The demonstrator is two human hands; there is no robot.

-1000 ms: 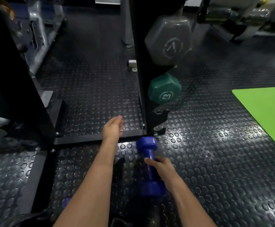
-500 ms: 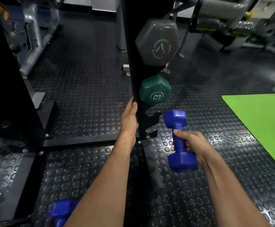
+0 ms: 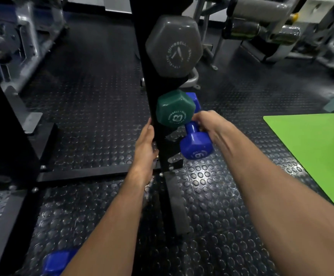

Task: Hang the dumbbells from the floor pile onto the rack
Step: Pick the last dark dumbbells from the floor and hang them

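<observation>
The right hand (image 3: pixel 208 126) grips the handle of a blue dumbbell (image 3: pixel 196 145), fingers curled round it, holding it tilted against the right side of the black rack (image 3: pixel 142 62), just below the green dumbbell (image 3: pixel 174 109) that hangs there. A grey dumbbell (image 3: pixel 174 44) hangs higher on the same side. The left hand (image 3: pixel 145 144) rests with straight fingers against the rack's left edge. Another blue dumbbell (image 3: pixel 57 261) lies on the studded floor (image 3: pixel 94 116) by the bottom edge, partly behind the left forearm. A green mat (image 3: pixel 317 152) lies at the right.
</observation>
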